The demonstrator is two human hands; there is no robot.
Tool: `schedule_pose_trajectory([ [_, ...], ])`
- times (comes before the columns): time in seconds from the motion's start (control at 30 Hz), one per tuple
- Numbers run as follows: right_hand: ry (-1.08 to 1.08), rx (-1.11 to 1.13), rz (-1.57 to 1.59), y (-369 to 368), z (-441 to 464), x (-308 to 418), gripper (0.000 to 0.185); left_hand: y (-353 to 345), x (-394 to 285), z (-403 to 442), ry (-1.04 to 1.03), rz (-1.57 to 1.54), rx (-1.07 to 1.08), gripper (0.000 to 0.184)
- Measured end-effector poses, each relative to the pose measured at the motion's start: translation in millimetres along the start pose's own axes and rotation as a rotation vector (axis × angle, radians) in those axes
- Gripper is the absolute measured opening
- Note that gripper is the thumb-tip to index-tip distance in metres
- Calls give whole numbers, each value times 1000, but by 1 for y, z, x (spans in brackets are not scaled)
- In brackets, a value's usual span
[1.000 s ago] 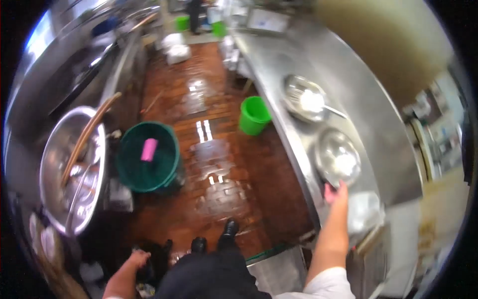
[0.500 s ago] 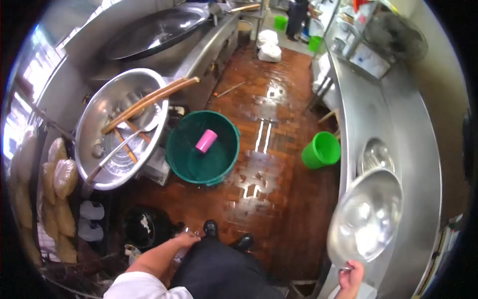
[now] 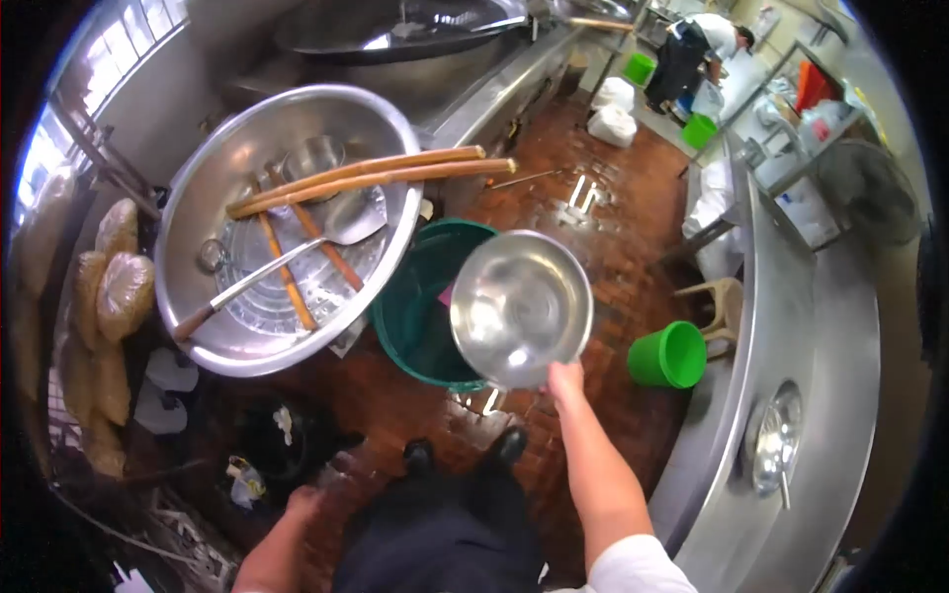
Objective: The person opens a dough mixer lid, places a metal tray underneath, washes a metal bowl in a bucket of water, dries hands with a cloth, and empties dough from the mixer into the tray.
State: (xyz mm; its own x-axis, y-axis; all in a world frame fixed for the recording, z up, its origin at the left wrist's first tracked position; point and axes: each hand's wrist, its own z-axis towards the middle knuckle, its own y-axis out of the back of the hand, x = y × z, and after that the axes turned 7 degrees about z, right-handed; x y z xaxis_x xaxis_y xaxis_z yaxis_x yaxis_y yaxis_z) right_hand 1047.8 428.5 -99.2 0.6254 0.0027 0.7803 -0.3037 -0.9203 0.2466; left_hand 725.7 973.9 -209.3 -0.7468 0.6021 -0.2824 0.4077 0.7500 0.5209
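My right hand (image 3: 564, 381) grips the near rim of a shiny metal bowl (image 3: 524, 306) and holds it out in front of me, its inside facing up. The bowl covers part of a dark green tub (image 3: 400, 341) on the floor. A sliver of something pink (image 3: 445, 295) shows in the tub beside the bowl. Low on the left, my left hand (image 3: 307, 501) is smeared, and its fingers cannot be made out. A large metal basin (image 3: 183, 232) stands ahead on the left with a long-handled wok spatula (image 3: 354, 219) and several wooden-handled tools in it.
On the right a steel counter (image 3: 761, 326) carries a round metal ladle or strainer (image 3: 778, 440). A bright green bucket (image 3: 667, 356) stands on the wet tiled floor (image 3: 613, 267). Wrapped packages (image 3: 126, 295) are at left. Another person (image 3: 692, 59) bends at the far end.
My right hand has carried the metal bowl leftward from the counter to over the green tub's edge. My left hand has moved left and down. The view has shifted.
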Motion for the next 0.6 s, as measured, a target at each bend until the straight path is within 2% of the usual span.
schedule_pose_trajectory([
  [0.03,64,-93,-81,-17,36,-14,45,-9,18,-7,81,6,7,36],
  [0.1,417,-189,-323,-43,66,-16,55,-25,33,-30,232,0,42,40],
  [0.2,450,-200,-478,-70,64,-2,59,-62,30,-72,340,21,67,51],
  [0.3,449,-72,-495,-92,53,-21,61,-59,-92,-104,263,120,-102,67],
  [0.33,409,-36,-477,-98,48,-27,61,-61,-113,-93,146,143,-194,71],
  [0.4,137,52,-400,-115,74,-64,54,-49,-172,-72,-144,203,-358,77],
  [0.47,-306,233,7,-106,61,-62,40,-20,-253,-49,-441,317,-484,79],
  [0.53,-395,268,167,-88,43,-69,31,1,-334,-33,-662,457,-562,81],
  [0.6,-371,300,119,-66,18,-57,29,10,-400,-12,-824,616,-529,83],
])
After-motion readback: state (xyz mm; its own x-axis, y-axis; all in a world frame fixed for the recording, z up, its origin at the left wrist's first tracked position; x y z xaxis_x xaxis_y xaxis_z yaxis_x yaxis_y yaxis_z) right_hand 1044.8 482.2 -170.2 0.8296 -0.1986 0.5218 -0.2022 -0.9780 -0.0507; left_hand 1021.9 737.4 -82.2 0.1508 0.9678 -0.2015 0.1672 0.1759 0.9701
